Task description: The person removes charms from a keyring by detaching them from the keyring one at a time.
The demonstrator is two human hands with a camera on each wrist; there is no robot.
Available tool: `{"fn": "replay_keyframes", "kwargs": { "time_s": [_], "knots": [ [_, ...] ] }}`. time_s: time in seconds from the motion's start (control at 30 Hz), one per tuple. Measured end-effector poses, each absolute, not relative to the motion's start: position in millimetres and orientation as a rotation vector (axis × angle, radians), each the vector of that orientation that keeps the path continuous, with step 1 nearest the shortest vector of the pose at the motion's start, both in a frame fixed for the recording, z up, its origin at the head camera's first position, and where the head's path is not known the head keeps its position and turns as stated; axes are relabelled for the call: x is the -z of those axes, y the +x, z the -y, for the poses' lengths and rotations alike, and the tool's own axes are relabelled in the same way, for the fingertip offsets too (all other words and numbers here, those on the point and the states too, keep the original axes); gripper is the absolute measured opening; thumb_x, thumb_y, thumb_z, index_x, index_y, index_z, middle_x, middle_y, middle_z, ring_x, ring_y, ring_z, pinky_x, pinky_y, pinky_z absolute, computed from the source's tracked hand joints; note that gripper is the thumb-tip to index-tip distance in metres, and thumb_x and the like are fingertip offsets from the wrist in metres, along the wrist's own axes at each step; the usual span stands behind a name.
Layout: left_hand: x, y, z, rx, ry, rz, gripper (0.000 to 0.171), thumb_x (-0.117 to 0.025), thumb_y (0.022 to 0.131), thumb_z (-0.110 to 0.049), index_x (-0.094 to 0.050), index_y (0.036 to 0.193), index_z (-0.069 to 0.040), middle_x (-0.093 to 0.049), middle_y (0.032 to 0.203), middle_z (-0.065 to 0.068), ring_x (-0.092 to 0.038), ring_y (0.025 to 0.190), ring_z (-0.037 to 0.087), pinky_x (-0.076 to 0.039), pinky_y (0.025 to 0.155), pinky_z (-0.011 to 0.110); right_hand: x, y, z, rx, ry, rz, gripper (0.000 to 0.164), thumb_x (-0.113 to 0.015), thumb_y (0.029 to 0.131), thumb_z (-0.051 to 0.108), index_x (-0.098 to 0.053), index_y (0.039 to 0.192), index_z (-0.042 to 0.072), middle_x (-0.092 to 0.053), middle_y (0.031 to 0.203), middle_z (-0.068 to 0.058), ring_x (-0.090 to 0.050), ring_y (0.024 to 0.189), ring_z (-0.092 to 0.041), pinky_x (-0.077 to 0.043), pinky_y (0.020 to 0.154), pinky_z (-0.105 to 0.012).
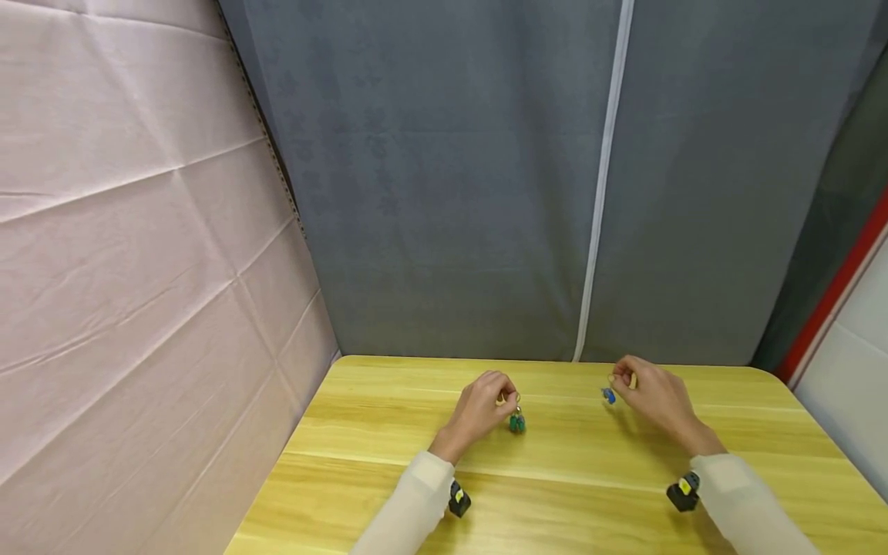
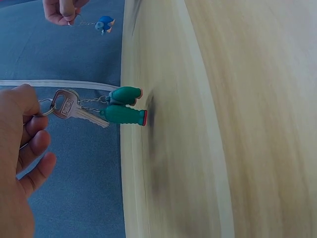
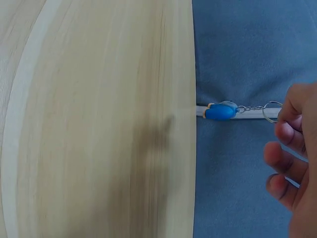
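Two cream-coloured cloth sleeves [image 1: 409, 505] reach in from the near edge, a small black box-shaped wrist device [image 1: 459, 499] beside the left cuff and another [image 1: 683, 493] beside the right. Under them lies a yellowish wood-grain table [image 1: 576, 509] with rounded far corners.

The left hand [image 1: 481, 405] pinches a thin silver metal split ring [image 2: 49, 112] between thumb and forefinger, the other fingers loosely bent and clear of it. From the ring hang a silver metal key [image 2: 66, 105], with a broad head and notched blade, and two plump deep-green charms [image 2: 125, 115] on fine silver chains. The charms are rounded, the larger faintly ribbed and red at its lower tip. They dangle over the tabletop.

The right hand [image 1: 652, 397], farther along the table, likewise pinches a plain silver metal ring [image 3: 264, 116], its remaining fingers curved and apart. A short silver link chain [image 3: 251, 108] carries a glossy bright-blue rounded charm [image 3: 220, 111], orange-yellow at its lower end, hanging above the table.

Beyond rises a grey-blue fabric curtain [image 1: 451, 169] with a white vertical strip [image 1: 603, 169].
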State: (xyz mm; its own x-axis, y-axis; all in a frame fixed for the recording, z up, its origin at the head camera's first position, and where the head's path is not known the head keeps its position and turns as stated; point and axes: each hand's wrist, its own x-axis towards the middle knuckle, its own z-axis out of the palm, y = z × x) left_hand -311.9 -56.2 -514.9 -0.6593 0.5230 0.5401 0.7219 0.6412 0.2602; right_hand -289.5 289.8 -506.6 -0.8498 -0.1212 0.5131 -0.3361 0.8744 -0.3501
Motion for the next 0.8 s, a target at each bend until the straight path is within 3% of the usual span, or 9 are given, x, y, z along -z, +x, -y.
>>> {"fn": "replay_keyframes", "kwargs": {
  "time_s": [0.8],
  "knots": [
    [512,-310,62,0.663,-0.962,2.463,0.008,-0.073,0.100,-0.014,-0.071,0.093,-0.019,-0.068,0.090,-0.007,-0.057,0.079,0.003,-0.045,0.067,0.010,507,-294,-320,-0.620,0.216,2.669,0.005,-0.068,0.096,0.018,-0.069,0.097,0.013,-0.065,0.085,0.001,-0.050,0.067,-0.014,-0.037,0.054,-0.029]
  ]
}}
